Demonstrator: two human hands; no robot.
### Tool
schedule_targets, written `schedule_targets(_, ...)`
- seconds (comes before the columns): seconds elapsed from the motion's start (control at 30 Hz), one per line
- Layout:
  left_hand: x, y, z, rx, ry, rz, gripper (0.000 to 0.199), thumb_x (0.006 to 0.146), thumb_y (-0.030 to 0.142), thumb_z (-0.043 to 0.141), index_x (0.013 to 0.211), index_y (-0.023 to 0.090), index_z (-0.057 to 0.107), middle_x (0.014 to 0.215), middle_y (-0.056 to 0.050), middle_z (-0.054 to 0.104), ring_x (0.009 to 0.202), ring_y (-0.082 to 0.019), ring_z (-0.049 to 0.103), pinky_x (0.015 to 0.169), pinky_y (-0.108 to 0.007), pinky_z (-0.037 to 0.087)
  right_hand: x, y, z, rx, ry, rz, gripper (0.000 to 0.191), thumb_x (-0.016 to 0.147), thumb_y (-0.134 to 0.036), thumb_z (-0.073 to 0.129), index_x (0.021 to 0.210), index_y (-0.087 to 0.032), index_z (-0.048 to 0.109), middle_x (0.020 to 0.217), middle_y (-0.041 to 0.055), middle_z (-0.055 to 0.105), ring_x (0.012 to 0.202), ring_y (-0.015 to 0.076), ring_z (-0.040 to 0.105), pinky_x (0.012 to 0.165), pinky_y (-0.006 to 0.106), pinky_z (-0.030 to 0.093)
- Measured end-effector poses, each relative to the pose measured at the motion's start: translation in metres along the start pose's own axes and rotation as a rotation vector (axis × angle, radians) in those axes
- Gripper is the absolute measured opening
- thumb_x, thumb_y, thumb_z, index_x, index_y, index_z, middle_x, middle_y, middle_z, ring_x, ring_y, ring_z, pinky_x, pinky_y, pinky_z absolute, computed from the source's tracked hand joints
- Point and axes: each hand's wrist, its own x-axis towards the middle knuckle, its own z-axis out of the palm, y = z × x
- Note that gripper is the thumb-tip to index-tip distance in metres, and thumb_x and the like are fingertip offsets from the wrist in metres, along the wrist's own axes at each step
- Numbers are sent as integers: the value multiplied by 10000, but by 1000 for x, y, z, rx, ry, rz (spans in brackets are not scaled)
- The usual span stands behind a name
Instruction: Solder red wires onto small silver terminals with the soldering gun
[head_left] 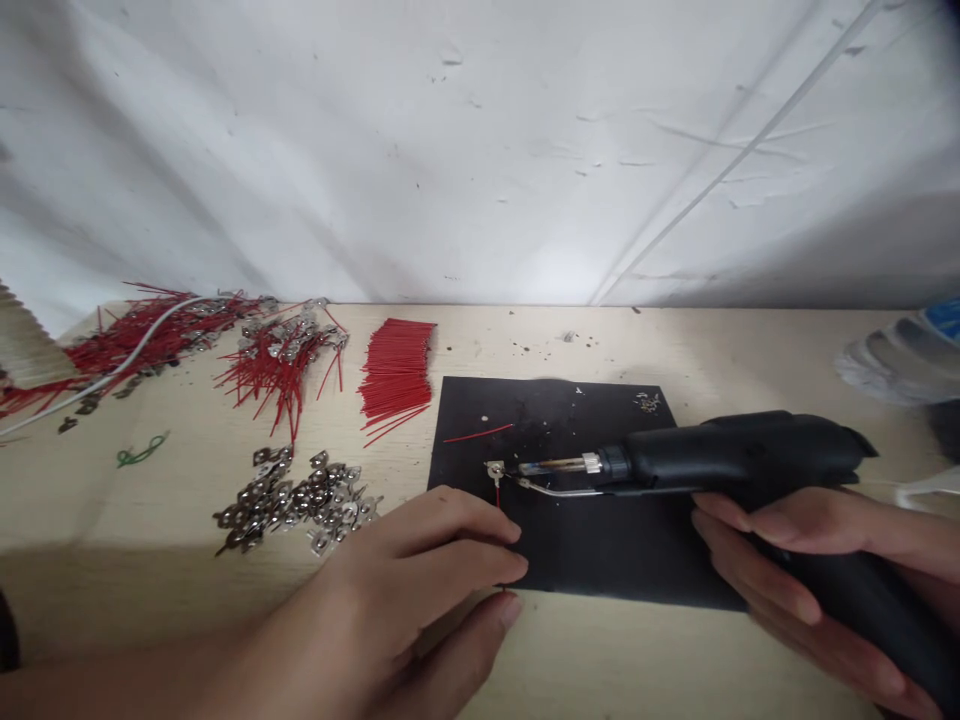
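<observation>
The left grip (pixel 405 580) is closing lightly on a red wire (pixel 498 497) touching a metal clip (pixel 494 467) on the black mat (pixel 600 565), the right grip (pixel 832 525) is wrapping around a soldering gun (pixel 712 455), and joined pieces (pixel 289 345) are lying left while loose wires (pixel 397 370) and loose clips (pixel 322 495) are waiting.

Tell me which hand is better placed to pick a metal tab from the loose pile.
Left, I'd judge: the left hand sits beside the pile of metal tabs, though its fingers are at a red wire. The right hand grips the black soldering gun and is farther off.
</observation>
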Motion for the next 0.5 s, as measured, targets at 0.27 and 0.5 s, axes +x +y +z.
schedule_targets(0.27, -6, -2, -3, 74, -32, 91, 276, 1195, 54, 790, 1385, 226, 893, 1387, -30, 946, 1293, -67, 942, 1266, -13, 654, -6, -26, 38, -10, -20, 43, 326, 890, -497, 1146, 911, -227, 964, 776, 89, 822, 649, 186, 781, 585, 191, 650)
schedule_targets(0.5, -15, -2, -4, 140, 7, 89, 304, 1187, 51, 789, 1397, 242, 896, 1395, -17, 938, 1278, -63, 933, 1258, -21, 673, 1, -20, 37, -23, -87, -87, 413, 1036, -512, 1013, 1217, -145, 1070, 1691, 291, 885, 1760, 533, 720, 1399, 518, 687)
